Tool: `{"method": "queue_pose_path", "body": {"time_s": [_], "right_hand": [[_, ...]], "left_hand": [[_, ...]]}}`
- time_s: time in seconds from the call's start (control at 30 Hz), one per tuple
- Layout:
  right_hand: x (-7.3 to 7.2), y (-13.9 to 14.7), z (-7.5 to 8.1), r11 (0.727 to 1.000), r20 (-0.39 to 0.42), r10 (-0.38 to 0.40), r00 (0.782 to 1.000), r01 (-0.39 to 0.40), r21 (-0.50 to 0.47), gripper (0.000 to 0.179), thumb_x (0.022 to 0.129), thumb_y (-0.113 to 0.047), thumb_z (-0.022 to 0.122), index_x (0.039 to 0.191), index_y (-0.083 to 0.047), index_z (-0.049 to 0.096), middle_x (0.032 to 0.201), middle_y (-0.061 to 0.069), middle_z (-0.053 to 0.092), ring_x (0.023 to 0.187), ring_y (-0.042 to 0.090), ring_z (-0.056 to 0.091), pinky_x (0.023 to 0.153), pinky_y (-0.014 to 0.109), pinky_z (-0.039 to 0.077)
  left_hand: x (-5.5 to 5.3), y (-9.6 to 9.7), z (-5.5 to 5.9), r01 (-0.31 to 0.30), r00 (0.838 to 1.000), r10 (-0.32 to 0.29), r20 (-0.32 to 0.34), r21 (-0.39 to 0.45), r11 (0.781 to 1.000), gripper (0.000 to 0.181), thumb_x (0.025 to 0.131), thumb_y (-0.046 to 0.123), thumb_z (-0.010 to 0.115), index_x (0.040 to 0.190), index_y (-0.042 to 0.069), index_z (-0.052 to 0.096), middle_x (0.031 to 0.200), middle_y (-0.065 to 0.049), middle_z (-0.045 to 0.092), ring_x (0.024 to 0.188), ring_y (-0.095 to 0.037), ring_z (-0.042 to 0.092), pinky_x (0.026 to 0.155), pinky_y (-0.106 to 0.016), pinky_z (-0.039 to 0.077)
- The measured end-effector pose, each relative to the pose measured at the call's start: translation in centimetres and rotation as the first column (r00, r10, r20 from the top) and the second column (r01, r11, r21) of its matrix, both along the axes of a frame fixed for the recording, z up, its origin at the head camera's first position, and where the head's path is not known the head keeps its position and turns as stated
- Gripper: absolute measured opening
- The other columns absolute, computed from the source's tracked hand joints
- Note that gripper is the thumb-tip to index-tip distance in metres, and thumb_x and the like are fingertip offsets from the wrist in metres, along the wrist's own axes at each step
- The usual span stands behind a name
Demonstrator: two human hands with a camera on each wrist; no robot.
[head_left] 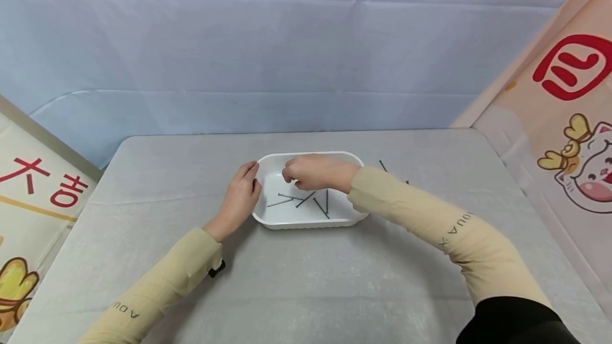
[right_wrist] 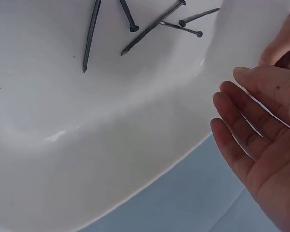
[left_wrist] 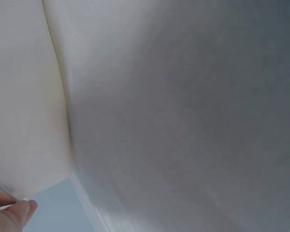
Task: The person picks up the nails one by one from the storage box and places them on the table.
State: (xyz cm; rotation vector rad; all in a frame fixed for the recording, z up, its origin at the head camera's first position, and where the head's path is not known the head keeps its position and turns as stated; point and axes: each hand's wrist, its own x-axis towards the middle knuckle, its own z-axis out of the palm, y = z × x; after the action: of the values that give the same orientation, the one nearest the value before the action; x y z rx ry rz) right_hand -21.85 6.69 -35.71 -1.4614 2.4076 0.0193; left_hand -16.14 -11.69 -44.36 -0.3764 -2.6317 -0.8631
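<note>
Nails: five in white tray, two more showing on worktop.
Work seemingly partway: left hand pinches tray rim; right hand above tray, fingers loosely spread, visibly holding nothing.

White rectangular plastic tray on grey cloth-covered table, pale-blue cloth backdrop behind. Five thin grey metal nails in front half, at least one more off to right. Bare left hand on left rim, right one over back half.
</note>
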Motion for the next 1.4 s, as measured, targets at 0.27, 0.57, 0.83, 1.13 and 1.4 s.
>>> {"method": "queue_pose_path", "body": {"time_s": [0.27, 0.57, 0.83, 1.13, 1.4], "right_hand": [[-0.3, -0.6, -0.9, 0.999, -0.015, 0.04, 0.999, -0.04, -0.007, 0.022, 0.08, 0.002, 0.062, 0.102, 0.0, 0.066, 0.099, 0.01, 0.064, 0.092, 0.02, 0.06, 0.081, 0.027, 0.048], [-0.7, -1.4, -2.0, 0.999, 0.014, 0.019, 1.0, -0.019, 0.033, 0.026, 0.081, 0.001, 0.061, 0.106, -0.002, 0.065, 0.104, 0.009, 0.064, 0.098, 0.019, 0.059, 0.084, 0.026, 0.047], [-0.9, -1.9, -2.9, 0.994, 0.022, -0.025, 0.999, 0.023, 0.104, 0.025, 0.083, -0.004, 0.061, 0.107, -0.007, 0.066, 0.105, 0.005, 0.064, 0.096, 0.015, 0.059, 0.081, 0.022, 0.047], [-0.8, -2.2, -3.7, 0.989, 0.076, -0.074, 0.994, 0.064, 0.13, 0.023, 0.076, 0.002, 0.062, 0.097, -0.007, 0.067, 0.089, 0.002, 0.063, 0.078, 0.011, 0.055, 0.07, 0.021, 0.045], [-0.8, -2.5, -4.2, 0.987, 0.086, -0.087, 0.992, 0.074, 0.145, 0.019, 0.074, 0.006, 0.06, 0.088, -0.007, 0.065, 0.075, -0.001, 0.053, 0.065, 0.011, 0.041, 0.057, 0.02, 0.034]], "left_hand": [[-0.1, 0.0, -0.1, 0.003, 1.0, -0.003, -0.021, 0.006, 1.0, 0.039, 0.083, -0.008, 0.049, 0.121, -0.015, 0.049, 0.123, -0.024, 0.049, 0.112, -0.034, 0.051, 0.088, -0.04, 0.047], [0.0, 0.0, -0.1, 0.01, 1.0, -0.01, -0.018, -0.007, 1.0, 0.039, 0.084, -0.007, 0.049, 0.122, -0.015, 0.049, 0.123, -0.025, 0.049, 0.112, -0.034, 0.05, 0.087, -0.04, 0.047], [0.1, 0.0, 0.0, 0.005, 1.0, -0.005, -0.023, -0.006, 1.0, 0.038, 0.084, -0.006, 0.048, 0.122, -0.014, 0.049, 0.123, -0.025, 0.049, 0.112, -0.034, 0.05, 0.088, -0.04, 0.047], [0.1, 0.0, 0.0, 0.003, 1.0, -0.003, -0.021, -0.012, 1.0, 0.039, 0.085, -0.006, 0.049, 0.122, -0.014, 0.049, 0.123, -0.025, 0.049, 0.112, -0.034, 0.05, 0.089, -0.04, 0.046], [0.0, 0.0, 0.0, 0.004, 1.0, -0.004, -0.029, -0.012, 1.0, 0.038, 0.085, -0.006, 0.048, 0.122, -0.014, 0.049, 0.122, -0.025, 0.05, 0.112, -0.034, 0.05, 0.089, -0.04, 0.046]]}}
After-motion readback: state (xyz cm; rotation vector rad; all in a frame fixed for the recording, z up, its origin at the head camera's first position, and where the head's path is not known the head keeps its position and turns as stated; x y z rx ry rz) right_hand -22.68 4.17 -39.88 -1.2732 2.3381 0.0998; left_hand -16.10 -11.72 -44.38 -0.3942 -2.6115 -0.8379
